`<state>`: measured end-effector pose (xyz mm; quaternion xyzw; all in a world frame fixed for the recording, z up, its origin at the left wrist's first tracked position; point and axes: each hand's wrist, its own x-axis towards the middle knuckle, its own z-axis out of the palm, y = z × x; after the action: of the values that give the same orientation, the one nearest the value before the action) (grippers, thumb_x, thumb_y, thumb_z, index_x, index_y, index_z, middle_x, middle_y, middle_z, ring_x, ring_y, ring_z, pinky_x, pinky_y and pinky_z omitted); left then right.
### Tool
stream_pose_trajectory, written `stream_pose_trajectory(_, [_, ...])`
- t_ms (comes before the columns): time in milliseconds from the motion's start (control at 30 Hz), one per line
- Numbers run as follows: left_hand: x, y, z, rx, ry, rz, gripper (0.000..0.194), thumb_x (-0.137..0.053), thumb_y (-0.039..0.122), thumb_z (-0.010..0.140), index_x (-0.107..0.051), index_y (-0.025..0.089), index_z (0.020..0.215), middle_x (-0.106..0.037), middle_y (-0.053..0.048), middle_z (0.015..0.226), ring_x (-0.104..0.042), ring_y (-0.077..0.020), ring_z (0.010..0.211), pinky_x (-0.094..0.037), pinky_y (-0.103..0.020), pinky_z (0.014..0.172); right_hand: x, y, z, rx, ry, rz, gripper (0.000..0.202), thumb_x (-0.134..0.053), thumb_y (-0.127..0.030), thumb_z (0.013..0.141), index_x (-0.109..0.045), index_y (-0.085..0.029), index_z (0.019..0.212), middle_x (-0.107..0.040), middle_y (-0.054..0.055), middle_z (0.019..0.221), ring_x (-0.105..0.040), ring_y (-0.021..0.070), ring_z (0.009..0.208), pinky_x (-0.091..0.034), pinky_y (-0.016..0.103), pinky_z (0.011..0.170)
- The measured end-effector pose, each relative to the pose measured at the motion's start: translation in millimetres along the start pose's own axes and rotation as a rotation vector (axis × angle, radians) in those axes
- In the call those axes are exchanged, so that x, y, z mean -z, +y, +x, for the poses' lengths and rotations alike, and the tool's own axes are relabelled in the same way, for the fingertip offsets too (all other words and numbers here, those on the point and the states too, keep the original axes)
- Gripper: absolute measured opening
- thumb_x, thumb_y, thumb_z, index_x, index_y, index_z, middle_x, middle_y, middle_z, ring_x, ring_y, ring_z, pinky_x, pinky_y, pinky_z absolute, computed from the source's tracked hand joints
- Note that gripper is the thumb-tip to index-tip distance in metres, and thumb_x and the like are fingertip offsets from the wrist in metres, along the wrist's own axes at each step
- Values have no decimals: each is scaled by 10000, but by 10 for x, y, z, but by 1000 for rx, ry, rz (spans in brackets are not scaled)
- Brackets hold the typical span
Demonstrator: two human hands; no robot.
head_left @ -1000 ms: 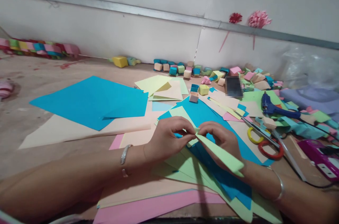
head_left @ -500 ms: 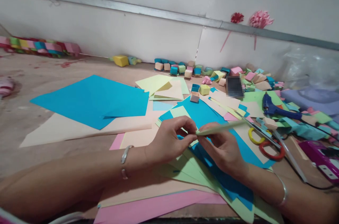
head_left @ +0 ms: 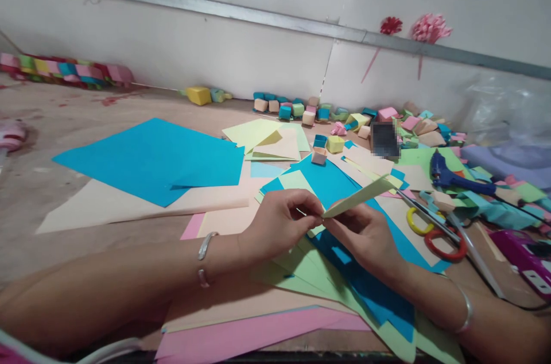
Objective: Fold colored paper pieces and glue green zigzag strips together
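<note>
Between my two hands is a narrow pale green paper strip (head_left: 360, 196), its free end slanting up to the right. My left hand (head_left: 286, 226) pinches the near end with thumb and forefinger. Right beside it, fingertips almost touching, my right hand (head_left: 365, 237) grips the same end from the other side. Both are raised over a pile of coloured sheets, with a blue sheet (head_left: 387, 312) and light green sheets (head_left: 310, 275) underneath. Just beyond the hands stand small open paper boxes: a peach one (head_left: 319, 156), a yellow one (head_left: 335, 144) and a blue one (head_left: 319, 140).
Scissors (head_left: 445, 244) with red and yellow handles lie to the right, near a blue glue gun (head_left: 456, 174) and a magenta power strip (head_left: 523, 260). A large blue sheet (head_left: 155, 157) lies left. Folded paper pieces (head_left: 297, 109) line the wall. Pink sheets (head_left: 258, 332) reach the front edge.
The strip's free end has tilted higher above my right hand. Both hands keep their pinch at nearly the same spot, and the whole view has shifted slightly.
</note>
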<state>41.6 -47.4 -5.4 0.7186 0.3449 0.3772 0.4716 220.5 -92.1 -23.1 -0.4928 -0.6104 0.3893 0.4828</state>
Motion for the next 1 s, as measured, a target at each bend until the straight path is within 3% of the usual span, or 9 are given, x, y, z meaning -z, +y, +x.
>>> stream_pose_trajectory(100, [-13, -11, 8, 37, 16, -51, 32, -694, 130, 720, -682, 158, 728, -677, -1, 702, -616, -118, 669, -516, -216, 623, 9, 51, 0, 38, 14, -27, 182, -702, -388, 820, -692, -206, 835, -713, 50, 817, -649, 191, 715, -540, 317, 675])
stream_pose_trajectory(233, [-26, -19, 8, 72, -11, -84, 40, -709, 155, 701, -685, 152, 733, -683, -12, 726, -616, -122, 679, -508, -214, 613, 17, 47, 17, 45, 17, -96, 171, -695, -356, 818, -685, -196, 758, -689, 45, 749, -626, 191, 708, -513, 307, 651])
stream_pose_trajectory(400, [-28, -20, 22, 212, -75, -283, 80, -699, 186, 707, -663, 131, 753, -637, 8, 639, -587, -101, 584, -489, -213, 573, 12, 26, 19, 20, 10, -99, 135, -678, -313, 825, -657, -194, 765, -670, 30, 743, -603, 168, 683, -484, 285, 625])
stream_pose_trajectory(533, [-21, -3, 36, 270, -91, -306, 35, -657, 158, 712, -666, 125, 717, -623, 14, 598, -575, -91, 558, -472, -202, 562, -3, 15, 4, -8, 15, -38, 140, -697, -325, 809, -640, -203, 774, -661, 13, 730, -615, 158, 678, -500, 271, 629])
stream_pose_trajectory(700, [-24, 10, 25, 247, -108, -302, 54, -680, 172, 712, -645, 131, 711, -624, 12, 610, -584, -92, 574, -474, -202, 570, -20, -25, 1, -13, 13, 40, 146, -698, -319, 790, -609, -209, 758, -638, 5, 735, -604, 157, 692, -504, 276, 642])
stream_pose_trajectory(1000, [-43, -36, 1, 274, -197, -507, 148, -745, 225, 725, -650, 121, 769, -647, -7, 643, -601, -99, 571, -499, -221, 579, -1, -46, 9, -209, -14, 327, 146, -757, -238, 678, -613, -211, 669, -586, -30, 635, -551, 126, 604, -430, 244, 553])
